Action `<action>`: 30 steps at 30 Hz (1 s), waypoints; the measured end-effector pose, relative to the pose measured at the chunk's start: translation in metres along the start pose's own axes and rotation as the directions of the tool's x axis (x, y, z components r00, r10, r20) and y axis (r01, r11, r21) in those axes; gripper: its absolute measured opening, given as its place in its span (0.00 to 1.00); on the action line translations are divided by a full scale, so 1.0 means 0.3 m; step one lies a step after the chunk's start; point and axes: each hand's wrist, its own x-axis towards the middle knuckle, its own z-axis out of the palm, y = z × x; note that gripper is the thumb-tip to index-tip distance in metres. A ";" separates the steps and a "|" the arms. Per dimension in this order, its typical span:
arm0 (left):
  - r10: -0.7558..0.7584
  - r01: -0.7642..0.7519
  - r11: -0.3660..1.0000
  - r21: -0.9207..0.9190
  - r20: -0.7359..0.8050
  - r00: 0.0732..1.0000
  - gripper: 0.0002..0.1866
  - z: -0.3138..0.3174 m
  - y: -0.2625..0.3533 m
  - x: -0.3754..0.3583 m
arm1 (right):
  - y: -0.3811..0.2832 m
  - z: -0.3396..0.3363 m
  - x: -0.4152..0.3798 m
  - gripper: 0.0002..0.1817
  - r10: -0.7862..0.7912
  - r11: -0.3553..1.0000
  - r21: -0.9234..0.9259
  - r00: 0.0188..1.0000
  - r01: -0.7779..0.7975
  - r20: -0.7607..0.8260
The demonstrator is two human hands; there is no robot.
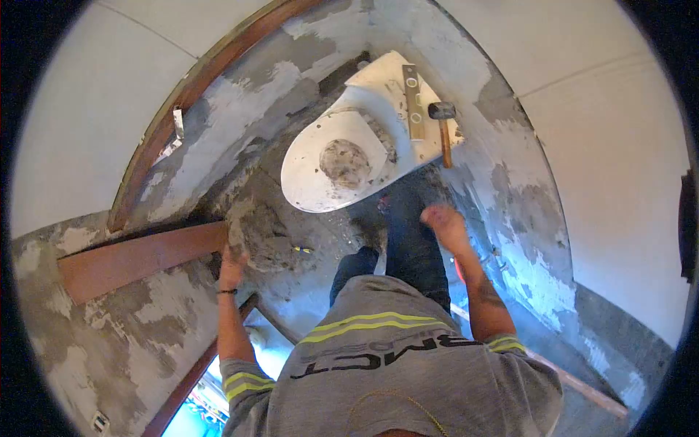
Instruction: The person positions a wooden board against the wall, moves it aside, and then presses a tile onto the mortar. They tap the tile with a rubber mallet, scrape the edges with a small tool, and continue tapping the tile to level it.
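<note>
My left hand (233,264), with a dark band at the wrist, is right at the end of a flat brown board (142,261). Motion smears its fingers, and I cannot tell whether they grip the board. Out in front of my right leg, my right hand (445,224) is loosely closed with nothing showing in it. Ahead stands a white fixture with a rounded front (302,164), shaped like a toilet. A lump of grey mortar (344,163) lies on its rounded part. A spirit level (413,102) and a mallet with a wooden handle (445,138) rest on its back part.
Patchy plastered walls (502,146) close in around the fixture. Grey rubble or mortar (258,233) covers the floor by my left hand, with a small yellow-and-black item (303,250) beside it. A long wooden strip (575,382) lies behind me on the right.
</note>
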 end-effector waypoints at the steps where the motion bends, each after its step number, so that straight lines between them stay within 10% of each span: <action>1: -0.061 0.061 0.998 -0.001 -0.014 0.998 0.53 -0.054 -0.004 0.022 | 0.006 -0.040 0.029 0.15 0.038 0.999 0.007 0.995 -0.038 -0.094; 5: 0.080 -0.077 0.979 0.187 -0.007 0.997 0.53 -0.236 0.062 0.069 | 0.134 -0.136 0.112 0.15 0.097 0.994 -0.026 0.983 -0.103 -0.156; 8: 0.066 -0.068 0.994 -0.085 -0.033 0.997 0.50 -0.271 0.139 0.017 | 0.240 -0.107 0.146 0.15 0.190 0.981 -0.027 0.980 -0.192 -0.060; 12: 0.098 -0.087 0.982 0.167 -0.058 0.993 0.45 -0.190 0.029 -0.073 | 0.445 0.065 0.297 0.20 0.172 0.985 0.020 0.974 -0.171 -0.145; 14: 0.019 -0.033 0.981 0.191 0.073 0.997 0.45 -0.147 0.056 -0.188 | 0.482 0.146 0.395 0.31 0.044 0.978 -0.149 0.838 -0.148 -0.544; 17: -0.099 0.076 0.925 0.373 0.042 0.994 0.44 -0.026 -0.222 -0.331 | 0.599 0.214 0.554 0.36 0.090 0.955 -0.160 0.756 -0.251 -0.649; 20: -0.325 0.281 0.884 0.374 0.060 0.944 0.41 0.024 -0.160 -0.551 | 0.693 0.241 0.621 0.34 0.154 0.944 -0.165 0.822 -0.287 -0.548; 21: -0.104 0.032 0.887 0.461 0.133 0.986 0.37 0.071 -0.461 -0.583 | 0.682 0.219 0.643 0.34 0.143 0.947 -0.164 0.819 -0.276 -0.556; 23: -0.337 0.341 0.940 0.018 0.217 0.916 0.38 0.084 -0.137 -0.688 | 0.676 0.201 0.649 0.31 0.383 0.915 0.044 0.827 -0.401 -0.413; 30: -0.444 0.376 0.886 0.273 0.259 0.858 0.47 0.228 -0.282 -0.728 | 0.635 0.115 0.670 0.26 0.364 0.888 -0.139 0.856 -0.437 -0.368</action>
